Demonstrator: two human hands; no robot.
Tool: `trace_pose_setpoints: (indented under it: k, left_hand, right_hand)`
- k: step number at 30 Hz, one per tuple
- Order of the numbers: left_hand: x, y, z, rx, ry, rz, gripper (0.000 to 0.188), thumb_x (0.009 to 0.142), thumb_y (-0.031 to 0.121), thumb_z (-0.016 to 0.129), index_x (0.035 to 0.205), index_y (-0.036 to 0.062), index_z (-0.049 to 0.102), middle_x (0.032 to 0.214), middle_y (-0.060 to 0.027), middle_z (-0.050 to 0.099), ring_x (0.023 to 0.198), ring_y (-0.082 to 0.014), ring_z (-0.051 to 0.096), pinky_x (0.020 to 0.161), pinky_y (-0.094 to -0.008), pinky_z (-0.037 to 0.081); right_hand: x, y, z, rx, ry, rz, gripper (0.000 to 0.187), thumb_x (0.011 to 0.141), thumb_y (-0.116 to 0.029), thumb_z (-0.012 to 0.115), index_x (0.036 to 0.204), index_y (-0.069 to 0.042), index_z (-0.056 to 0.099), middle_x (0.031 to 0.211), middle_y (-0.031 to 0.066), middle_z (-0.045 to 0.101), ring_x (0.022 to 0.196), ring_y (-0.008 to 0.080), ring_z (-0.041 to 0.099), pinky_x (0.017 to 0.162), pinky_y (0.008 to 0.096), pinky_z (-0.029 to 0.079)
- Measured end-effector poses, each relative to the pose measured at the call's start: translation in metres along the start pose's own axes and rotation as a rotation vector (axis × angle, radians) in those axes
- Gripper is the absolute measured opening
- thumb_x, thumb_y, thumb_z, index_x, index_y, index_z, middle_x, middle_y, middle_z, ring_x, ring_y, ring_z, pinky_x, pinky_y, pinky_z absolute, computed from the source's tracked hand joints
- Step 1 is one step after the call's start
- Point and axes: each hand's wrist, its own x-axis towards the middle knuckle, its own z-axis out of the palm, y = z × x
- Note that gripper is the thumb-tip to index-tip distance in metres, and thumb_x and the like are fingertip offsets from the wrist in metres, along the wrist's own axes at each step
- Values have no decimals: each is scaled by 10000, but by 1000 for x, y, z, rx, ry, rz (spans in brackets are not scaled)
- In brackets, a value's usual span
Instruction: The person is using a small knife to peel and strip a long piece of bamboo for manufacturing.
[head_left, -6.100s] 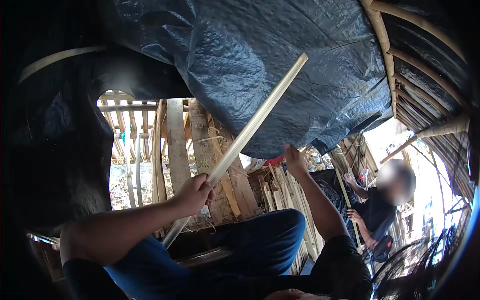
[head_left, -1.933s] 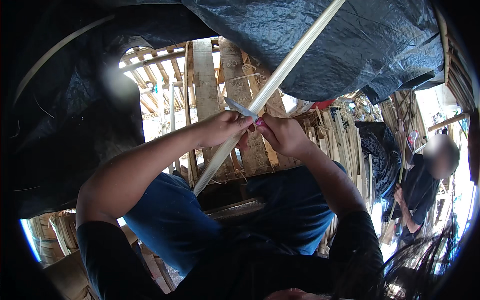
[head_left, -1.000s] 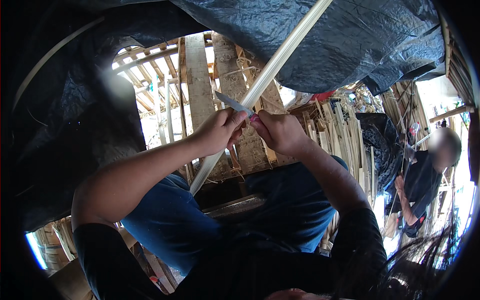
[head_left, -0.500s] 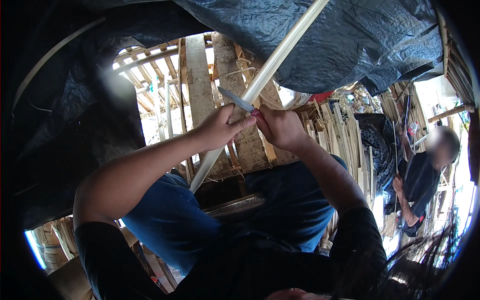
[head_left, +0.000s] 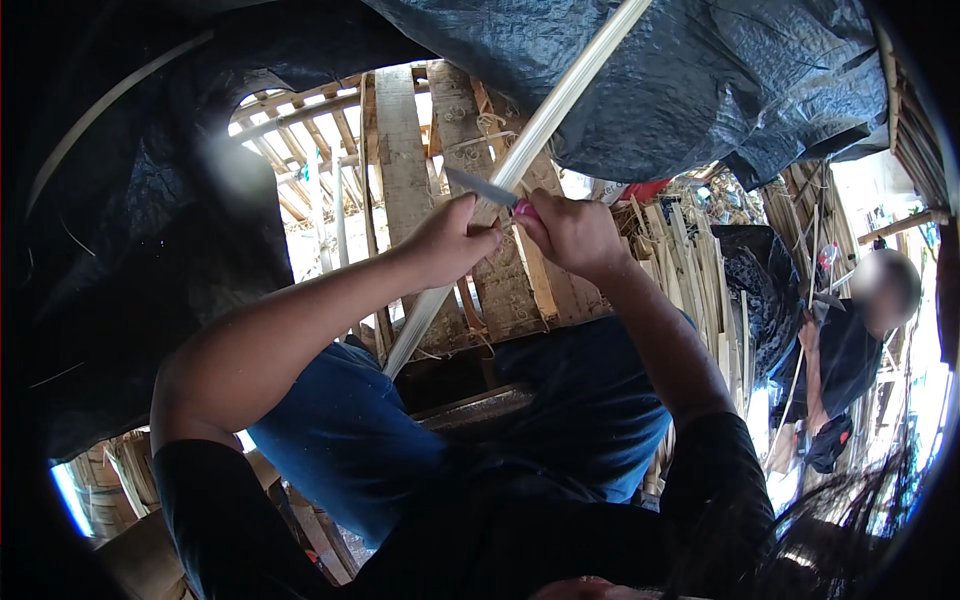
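A long pale strip, which looks like split bamboo point(head_left: 565, 108), slants from between my knees up to the top of the view. My left hand point(head_left: 452, 243) is closed round its middle. In my right hand point(head_left: 575, 235) is a knife point(head_left: 484, 187) with a pink handle, its blade pointing left across the strip just above my left thumb. From this angle I cannot tell whether the edge touches the strip. Part of the strip is hidden behind my left hand.
Rough wooden boards point(head_left: 401, 150) stand in front of me. Dark plastic sheeting point(head_left: 690, 90) hangs above and at the left. Many split strips point(head_left: 690, 265) are stacked at the right. Beyond them another person point(head_left: 845, 350) handles a thin strip.
My right hand and the knife have shifted slightly right and up, away from my left hand, which had been touching it. The other person's hand has risen.
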Motion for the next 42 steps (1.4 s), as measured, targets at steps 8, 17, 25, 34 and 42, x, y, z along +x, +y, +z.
trace_pose_setpoints:
  k: [8,17,25,34,42]
  left_hand:
    - [-1,0,6,203,20,18,191,944,151,557,1057,21,476,731,-13,531,554,-77,513,500,-248,464]
    - [-2,-1,3,3,-51,-108,257,940,188,556,1070,-18,475,696,-52,557,510,-128,567,475,-300,486]
    - [5,3,5,-106,-77,-132,201,919,201,572,908,0,575,632,-49,557,468,-128,550,444,-291,464]
    - [5,-8,8,-36,56,-57,248,891,204,580,862,-41,561,616,-48,559,489,-113,529,449,-302,427]
    - [-6,-2,8,37,62,-114,227,913,233,591,857,23,525,615,9,497,493,-69,455,439,-253,395]
  right_hand:
    - [-52,159,-33,-131,155,787,544,1001,-438,312,881,3,607,766,260,632,785,464,618,637,516,473]
    - [-13,30,-5,271,196,133,146,944,-120,484,997,7,532,739,223,581,681,414,600,549,487,433]
    - [1,-41,-13,190,34,179,262,931,-277,568,821,-40,546,608,143,584,527,340,605,458,432,468]
    - [16,-28,-21,-74,-176,239,334,955,-346,509,807,-51,559,598,132,609,532,325,631,467,431,503]
    - [-31,95,-60,-252,-45,380,370,998,-293,380,967,11,588,785,223,644,689,383,651,561,450,521]
